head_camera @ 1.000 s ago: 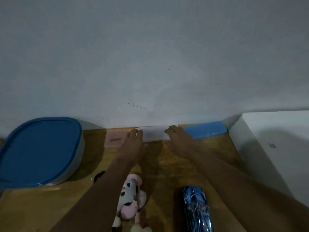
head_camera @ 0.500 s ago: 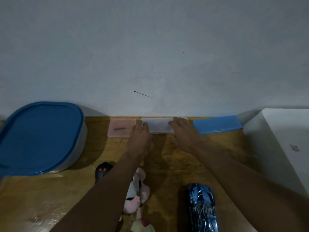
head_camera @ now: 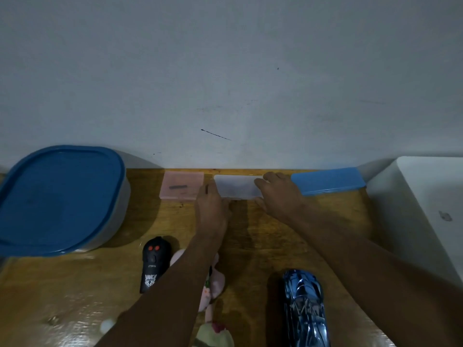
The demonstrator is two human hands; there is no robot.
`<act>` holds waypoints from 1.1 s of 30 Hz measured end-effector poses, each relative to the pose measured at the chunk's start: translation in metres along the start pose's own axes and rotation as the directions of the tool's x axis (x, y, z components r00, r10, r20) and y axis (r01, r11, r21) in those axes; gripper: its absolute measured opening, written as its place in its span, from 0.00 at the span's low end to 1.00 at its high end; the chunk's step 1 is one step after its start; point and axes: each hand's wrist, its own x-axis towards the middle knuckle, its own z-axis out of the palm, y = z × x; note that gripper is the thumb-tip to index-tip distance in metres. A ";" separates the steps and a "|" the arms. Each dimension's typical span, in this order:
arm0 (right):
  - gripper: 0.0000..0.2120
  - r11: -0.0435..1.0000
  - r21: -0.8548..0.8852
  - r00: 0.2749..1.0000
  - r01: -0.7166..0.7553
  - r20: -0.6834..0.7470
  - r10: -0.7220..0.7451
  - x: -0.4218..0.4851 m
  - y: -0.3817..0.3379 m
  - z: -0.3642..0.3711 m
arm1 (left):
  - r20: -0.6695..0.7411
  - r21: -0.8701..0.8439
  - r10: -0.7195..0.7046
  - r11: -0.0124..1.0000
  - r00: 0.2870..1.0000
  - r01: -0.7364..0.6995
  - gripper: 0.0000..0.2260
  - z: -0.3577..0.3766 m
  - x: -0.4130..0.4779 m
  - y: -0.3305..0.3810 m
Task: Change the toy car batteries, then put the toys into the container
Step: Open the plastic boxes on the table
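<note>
Both hands, left hand and right hand, are gripping the white case by its ends; they should be prying evenly, while the car is sitting behind the right wrist.

Both hands on the clear case at the wall edge of the wooden table.

My left hand touches the left end of the clear plastic case; my right hand rests on its right end. A pink case lies just left of it, a blue case just right. The blue-lidded container stands far left. Nearer me: black remote, pink plush toy under my left forearm, blue toy car.
</note>
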 end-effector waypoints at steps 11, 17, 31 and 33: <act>0.22 0.968 -0.202 0.988 0.152 0.044 -0.146 0.002 -0.009 -0.005 | -0.065 -0.104 -0.059 0.993 0.996 0.052 0.19 0.008 0.001 -0.013; 0.23 0.893 -0.368 0.966 0.259 0.110 -0.234 0.007 -0.010 0.000 | -0.065 -0.111 -0.060 0.992 0.996 0.053 0.17 0.008 0.003 -0.015; 0.17 0.949 -0.215 0.962 0.230 -0.097 -0.255 0.009 0.007 0.004 | -0.051 -0.131 -0.123 0.985 0.991 0.116 0.15 0.003 0.004 -0.009; 0.14 0.966 -0.147 0.964 0.212 -0.130 -0.231 0.008 0.011 0.005 | -0.055 -0.131 -0.116 0.985 0.992 0.108 0.15 0.003 0.003 -0.009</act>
